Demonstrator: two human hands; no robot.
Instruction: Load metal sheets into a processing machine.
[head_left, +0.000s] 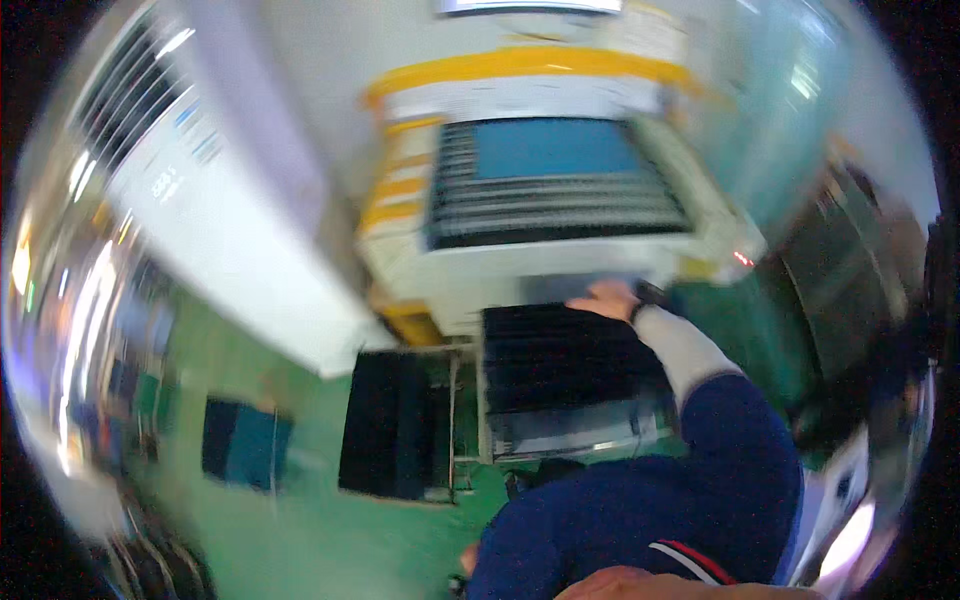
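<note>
Out goes the right hand [607,299], stretched far forward on a navy sleeve [740,420] with a pale grey cuff [680,345], a dark band [649,294] at the wrist. It's palm down at the far edge of a broad, black, flat-topped pile [570,360], toward the pile's right side, fingers pointing left. The fingers look extended, but blur covers them: whether they pinch an edge or merely lie on top, I cannot tell.

Down at the near edge, there's the left hand [470,556], just a sliver past the navy clothing; its opening and any hold on something can't be told. The black pile sits well beyond it, farther out and slightly right.

Look around that pile: a shiny grey surface [570,430] shows along its near side, and just to its left stands a second dark, upright-sided stack [390,425]. Farther left, a smaller black-and-teal rectangular piece [250,445] shows against the green floor [320,550].

Beyond the hand, a white machine [450,275] edged with yellow strips carries a dark striped bed [560,210], with a flat blue rectangular sheet [555,148] on it. A tall white cabinet [230,230] rises at far left.
</note>
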